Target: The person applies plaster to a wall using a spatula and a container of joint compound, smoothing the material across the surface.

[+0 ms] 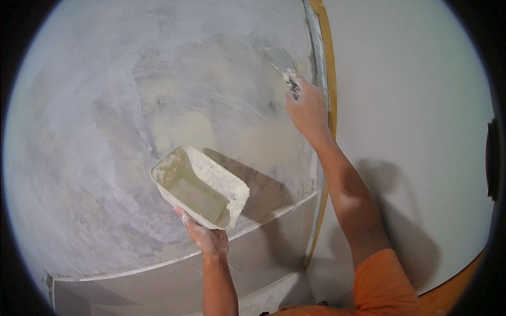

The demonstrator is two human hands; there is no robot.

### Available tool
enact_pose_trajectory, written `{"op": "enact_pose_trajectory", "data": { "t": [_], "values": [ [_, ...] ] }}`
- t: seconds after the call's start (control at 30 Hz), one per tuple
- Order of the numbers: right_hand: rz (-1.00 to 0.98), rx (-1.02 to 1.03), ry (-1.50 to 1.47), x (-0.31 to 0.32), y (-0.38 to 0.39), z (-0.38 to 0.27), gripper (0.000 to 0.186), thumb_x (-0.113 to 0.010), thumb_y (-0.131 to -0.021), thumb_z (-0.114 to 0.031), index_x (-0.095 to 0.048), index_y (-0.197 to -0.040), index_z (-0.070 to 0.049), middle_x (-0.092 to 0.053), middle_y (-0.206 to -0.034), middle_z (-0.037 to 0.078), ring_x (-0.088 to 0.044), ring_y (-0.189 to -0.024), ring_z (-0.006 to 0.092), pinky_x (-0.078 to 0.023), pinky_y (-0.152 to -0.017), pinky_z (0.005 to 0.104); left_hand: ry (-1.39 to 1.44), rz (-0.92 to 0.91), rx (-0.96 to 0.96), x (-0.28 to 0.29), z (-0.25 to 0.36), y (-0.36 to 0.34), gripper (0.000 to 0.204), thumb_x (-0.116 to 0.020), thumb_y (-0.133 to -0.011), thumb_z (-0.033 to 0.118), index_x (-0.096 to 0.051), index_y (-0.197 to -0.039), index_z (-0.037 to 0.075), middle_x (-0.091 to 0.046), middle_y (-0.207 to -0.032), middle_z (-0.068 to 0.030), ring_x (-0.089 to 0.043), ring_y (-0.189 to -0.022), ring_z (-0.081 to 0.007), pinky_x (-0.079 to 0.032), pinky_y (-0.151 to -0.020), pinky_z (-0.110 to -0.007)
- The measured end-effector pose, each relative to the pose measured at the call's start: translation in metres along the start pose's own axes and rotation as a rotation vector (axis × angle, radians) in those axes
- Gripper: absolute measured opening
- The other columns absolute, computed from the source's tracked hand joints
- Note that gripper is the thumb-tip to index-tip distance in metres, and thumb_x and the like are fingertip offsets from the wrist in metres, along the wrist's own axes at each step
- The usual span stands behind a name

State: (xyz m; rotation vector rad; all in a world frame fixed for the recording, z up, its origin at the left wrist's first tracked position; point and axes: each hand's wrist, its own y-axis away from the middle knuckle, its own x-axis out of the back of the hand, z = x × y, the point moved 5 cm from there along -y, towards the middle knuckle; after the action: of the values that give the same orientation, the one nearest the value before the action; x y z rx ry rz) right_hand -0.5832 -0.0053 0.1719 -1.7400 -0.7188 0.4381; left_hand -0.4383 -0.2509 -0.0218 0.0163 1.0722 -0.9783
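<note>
My left hand [208, 238] grips the near end of a white plaster-caked rectangular tray [198, 187], held up in front of the wall with wet filler in its bottom. My right hand [307, 108] is raised and closed on the handle of a putty knife [281, 62], whose flat metal blade lies against the wall near the taped corner. The wall [132, 105] before me is covered in patchy grey and beige skim coat.
A strip of orange masking tape [331, 79] runs down the corner between the skimmed wall and a smooth pale wall [416, 105] on the right. A lower ledge or recess [158, 279] sits under the skimmed area. A dark fitting [493, 158] is at the far right.
</note>
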Motion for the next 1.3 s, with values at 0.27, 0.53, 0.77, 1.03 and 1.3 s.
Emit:
{"op": "enact_pose_trajectory", "data": {
  "t": [0.27,0.53,0.77,1.03,1.3],
  "values": [
    [-0.427,-0.205,-0.104,-0.019,0.146,-0.013,0.045,-0.057,-0.091,-0.019,-0.056,-0.134,-0.005,-0.063,-0.105,0.026,-0.062,-0.095,0.0408,-0.049,-0.085,0.0499,0.024,-0.032,0.043,0.000,0.000,-0.004,0.070,-0.031,-0.104,0.056,-0.018,-0.156,0.011,-0.027,-0.157,-0.0069,-0.034,-0.141,-0.0238,-0.035,-0.114,-0.039],
    [0.008,0.019,-0.306,-0.016,0.030,-0.014,0.040,-0.058,-0.095,-0.025,-0.060,-0.127,-0.001,-0.067,-0.094,0.024,-0.064,-0.089,0.0393,-0.050,-0.082,0.0462,0.045,-0.112,-0.012,0.006,0.000,-0.013,0.070,-0.031,-0.103,0.057,-0.022,-0.155,0.011,-0.033,-0.154,-0.0076,-0.036,-0.140,-0.0239,-0.034,-0.114,-0.039],
    [-0.276,-0.078,0.000,-0.067,-0.001,-0.009,0.043,-0.049,-0.100,-0.032,-0.057,-0.131,-0.003,-0.064,-0.106,0.030,-0.063,-0.097,0.0457,-0.049,-0.086,0.0525,0.061,-0.165,-0.060,0.006,-0.005,-0.016,0.070,-0.031,-0.103,0.058,-0.024,-0.154,0.011,-0.033,-0.154,-0.0088,-0.037,-0.139,-0.0246,-0.034,-0.114,-0.039],
    [-0.364,-0.158,-0.089,-0.019,0.149,-0.013,0.044,-0.052,-0.099,-0.027,-0.055,-0.135,-0.003,-0.065,-0.113,0.027,-0.063,-0.103,0.0426,-0.048,-0.090,0.0496,0.119,-0.113,0.010,0.003,-0.005,-0.015,0.067,-0.033,-0.103,0.056,-0.027,-0.152,0.011,-0.039,-0.150,-0.0085,-0.045,-0.133,-0.0247,-0.044,-0.107,-0.040],
    [0.012,0.013,-0.202,-0.016,-0.016,-0.041,0.041,-0.053,-0.097,-0.029,-0.060,-0.130,-0.005,-0.068,-0.109,0.023,-0.063,-0.103,0.0409,-0.049,-0.092,0.0459,0.123,-0.224,-0.001,0.002,-0.005,-0.019,0.067,-0.032,-0.103,0.057,-0.030,-0.151,0.011,-0.040,-0.149,-0.0082,-0.046,-0.133,-0.0250,-0.043,-0.107,-0.040]
  ]
}}
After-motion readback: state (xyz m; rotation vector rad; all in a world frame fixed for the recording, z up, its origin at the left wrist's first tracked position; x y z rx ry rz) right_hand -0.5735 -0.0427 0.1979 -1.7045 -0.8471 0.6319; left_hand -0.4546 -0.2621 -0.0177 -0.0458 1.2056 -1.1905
